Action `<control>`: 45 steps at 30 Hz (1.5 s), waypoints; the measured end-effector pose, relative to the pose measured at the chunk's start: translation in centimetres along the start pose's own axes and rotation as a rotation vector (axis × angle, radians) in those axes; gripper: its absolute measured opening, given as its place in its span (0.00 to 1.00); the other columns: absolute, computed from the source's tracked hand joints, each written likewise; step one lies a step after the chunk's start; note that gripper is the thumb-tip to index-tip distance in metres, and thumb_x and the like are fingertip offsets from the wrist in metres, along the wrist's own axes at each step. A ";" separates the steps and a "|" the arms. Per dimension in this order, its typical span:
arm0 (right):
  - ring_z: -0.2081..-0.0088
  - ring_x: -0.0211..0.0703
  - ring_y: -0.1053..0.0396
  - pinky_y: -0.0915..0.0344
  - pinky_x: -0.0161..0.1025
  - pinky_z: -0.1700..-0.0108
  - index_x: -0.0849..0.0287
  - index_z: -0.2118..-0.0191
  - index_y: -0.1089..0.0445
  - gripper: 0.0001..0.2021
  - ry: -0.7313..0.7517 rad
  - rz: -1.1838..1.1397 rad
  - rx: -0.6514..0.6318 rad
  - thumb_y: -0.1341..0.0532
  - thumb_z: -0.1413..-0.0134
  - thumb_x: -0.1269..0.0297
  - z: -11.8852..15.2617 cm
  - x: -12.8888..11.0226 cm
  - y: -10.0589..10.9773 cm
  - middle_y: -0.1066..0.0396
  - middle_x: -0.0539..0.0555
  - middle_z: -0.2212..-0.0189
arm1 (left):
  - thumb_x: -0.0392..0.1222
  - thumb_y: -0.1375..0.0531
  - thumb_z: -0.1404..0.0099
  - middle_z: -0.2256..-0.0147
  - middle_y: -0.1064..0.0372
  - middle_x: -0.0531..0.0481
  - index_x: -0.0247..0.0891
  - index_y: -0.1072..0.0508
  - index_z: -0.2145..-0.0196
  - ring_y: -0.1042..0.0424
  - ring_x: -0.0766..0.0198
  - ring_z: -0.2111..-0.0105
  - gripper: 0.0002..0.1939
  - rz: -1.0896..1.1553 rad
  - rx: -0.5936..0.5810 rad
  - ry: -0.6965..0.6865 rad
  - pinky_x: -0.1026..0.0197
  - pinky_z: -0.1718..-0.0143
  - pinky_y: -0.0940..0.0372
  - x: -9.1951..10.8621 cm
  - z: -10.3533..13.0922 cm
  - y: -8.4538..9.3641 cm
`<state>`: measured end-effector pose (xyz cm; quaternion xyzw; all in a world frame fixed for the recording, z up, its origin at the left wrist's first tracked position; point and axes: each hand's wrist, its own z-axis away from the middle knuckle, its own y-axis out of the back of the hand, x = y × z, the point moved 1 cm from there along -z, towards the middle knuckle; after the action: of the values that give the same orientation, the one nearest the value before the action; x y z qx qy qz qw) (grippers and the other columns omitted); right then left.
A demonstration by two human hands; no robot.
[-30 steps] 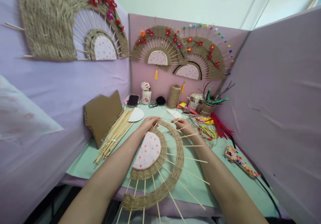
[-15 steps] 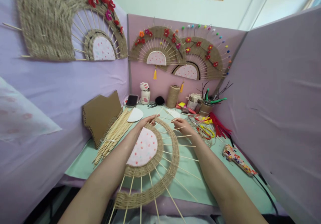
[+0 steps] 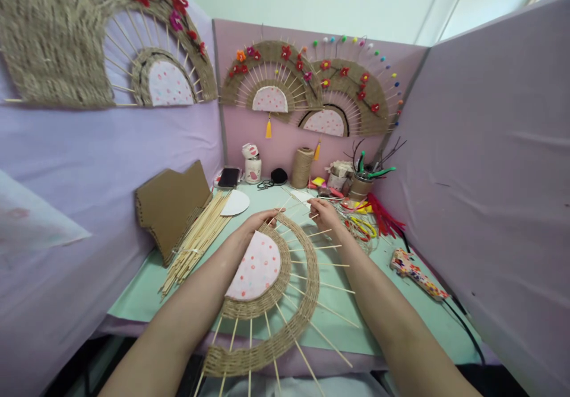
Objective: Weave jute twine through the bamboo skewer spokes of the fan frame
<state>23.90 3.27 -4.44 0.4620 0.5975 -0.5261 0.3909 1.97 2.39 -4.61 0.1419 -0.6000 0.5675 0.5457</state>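
Observation:
A half-round fan (image 3: 307,302) of thin sticks and woven twine stretches over the table's front edge. Its white, pink-dotted centre (image 3: 256,266) faces up. Two woven bands cross the sticks, with a gap between them. At the fan's far end, my left hand (image 3: 262,221) is closed around the sticks and the band ends; some of its fingers are hidden. To the right of it, my right hand (image 3: 323,214) is raised with fingertips pinched on a thin strand of twine, which runs toward the left hand.
Left of the fan lie a bundle of sticks (image 3: 196,245), a white half-disc (image 3: 236,203) and brown cardboard (image 3: 171,204). A twine spool (image 3: 302,168) stands at the back. Yellow-handled scissors (image 3: 364,228), red strips (image 3: 385,216) and a corded, colour-spotted glue gun (image 3: 417,275) lie right.
My right hand has lifted slightly, its fingers now more closed and raised. My left hand keeps its hold on the fan. The camera view has shifted a little to the right.

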 end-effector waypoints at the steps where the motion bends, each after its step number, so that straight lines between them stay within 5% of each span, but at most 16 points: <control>1: 0.82 0.30 0.53 0.54 0.32 0.79 0.59 0.73 0.33 0.15 0.004 -0.001 -0.001 0.33 0.66 0.54 0.0 -0.1 0.1 0.49 0.43 0.84 | 0.35 0.40 0.44 0.83 0.42 0.57 0.34 0.26 0.58 0.42 0.76 0.86 0.14 0.008 -0.002 -0.001 0.74 0.87 0.49 0.0 0.1 0.0; 7: 0.83 0.28 0.61 0.62 0.32 0.80 0.60 0.72 0.32 0.14 -0.100 0.071 -0.162 0.35 0.60 0.54 0.6 -0.1 1.3 0.57 0.41 0.86 | 0.37 0.42 0.41 0.84 0.46 0.58 0.33 0.29 0.54 0.46 0.75 0.86 0.16 0.035 -0.041 -0.010 0.72 0.87 0.51 0.9 0.8 -0.3; 13: 0.82 0.29 0.58 0.59 0.31 0.79 0.60 0.67 0.30 0.14 -0.163 0.046 -0.311 0.36 0.59 0.56 0.9 0.3 1.7 0.55 0.41 0.85 | 0.36 0.42 0.41 0.84 0.49 0.59 0.29 0.31 0.52 0.47 0.75 0.86 0.18 0.040 -0.171 0.058 0.71 0.85 0.51 1.7 2.0 -0.4; 18: 0.81 0.29 0.56 0.59 0.31 0.79 0.61 0.65 0.29 0.16 -0.179 0.067 -0.355 0.35 0.60 0.57 1.2 0.3 1.5 0.53 0.42 0.84 | 0.33 0.40 0.43 0.83 0.44 0.59 0.34 0.35 0.47 0.42 0.74 0.85 0.25 -0.077 -0.152 0.032 0.71 0.83 0.46 2.6 3.5 -0.4; 22: 0.81 0.29 0.56 0.60 0.31 0.79 0.61 0.66 0.29 0.15 -0.209 0.100 -0.381 0.35 0.60 0.57 1.6 0.0 1.2 0.54 0.42 0.84 | 0.32 0.37 0.47 0.72 0.30 0.49 0.35 0.32 0.50 0.30 0.65 0.73 0.25 -0.150 -0.119 0.052 0.63 0.69 0.35 2.8 3.9 0.1; 26: 0.82 0.28 0.56 0.60 0.30 0.80 0.61 0.67 0.28 0.14 -0.344 0.160 -0.468 0.33 0.62 0.59 2.3 -0.3 1.1 0.52 0.42 0.85 | 0.34 0.37 0.46 0.62 0.28 0.40 0.34 0.31 0.51 0.28 0.56 0.62 0.23 -0.122 -0.145 0.072 0.55 0.59 0.35 2.9 3.8 0.7; 35: 0.82 0.28 0.54 0.55 0.31 0.77 0.62 0.67 0.29 0.12 -0.444 0.055 -0.552 0.33 0.61 0.62 2.7 -0.7 1.7 0.47 0.43 0.85 | 0.32 0.42 0.43 0.68 0.27 0.44 0.37 0.42 0.41 0.28 0.64 0.74 0.32 -0.058 -0.149 0.002 0.60 0.68 0.35 2.7 3.4 0.2; 41: 0.82 0.29 0.55 0.58 0.31 0.79 0.63 0.64 0.30 0.13 -0.416 -0.026 -0.583 0.36 0.58 0.62 2.7 -0.6 1.1 0.51 0.42 0.84 | 0.32 0.43 0.43 0.72 0.29 0.46 0.32 0.35 0.47 0.29 0.62 0.76 0.24 -0.029 -0.064 -0.036 0.60 0.71 0.34 2.9 3.3 0.2; 45: 0.82 0.30 0.55 0.57 0.31 0.78 0.63 0.65 0.31 0.14 -0.420 -0.084 -0.571 0.40 0.53 0.57 2.7 -0.8 1.1 0.52 0.43 0.84 | 0.33 0.40 0.44 0.70 0.29 0.47 0.37 0.36 0.47 0.28 0.62 0.76 0.26 -0.073 -0.058 -0.122 0.59 0.73 0.33 3.1 3.3 0.3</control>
<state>25.10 0.56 -4.38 0.1909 0.6454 -0.4369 0.5967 -1.06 1.16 -1.45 0.1820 -0.6427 0.5198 0.5325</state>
